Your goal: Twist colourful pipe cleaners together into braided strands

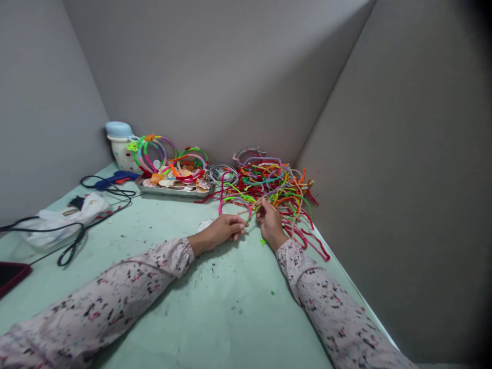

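Observation:
Between my two hands runs a ring of fuzzy pipe cleaner (pixel 220 206), pink and lilac on its far side and green where I hold it. My left hand (pixel 226 227) pinches its green stretch with thumb and fingertips. Close by on the right, my right hand (pixel 270 221) is closed on the green part too, fingers pointing away from me. Just behind my hands lies a tangled heap of pipe cleaners (pixel 269 179) in red, orange, yellow, purple and green. A white, roundish thing (pixel 205 224) is partly hidden behind my left wrist.
A metal tray (pixel 172 192) holds shells and several finished colourful rings. Behind it stands a white spotted jar (pixel 122 151) with a blue lid. Black cables (pixel 79 233), a plastic bag (pixel 63 220) and a dark red-edged phone (pixel 13 277) lie left. Walls close in behind and right.

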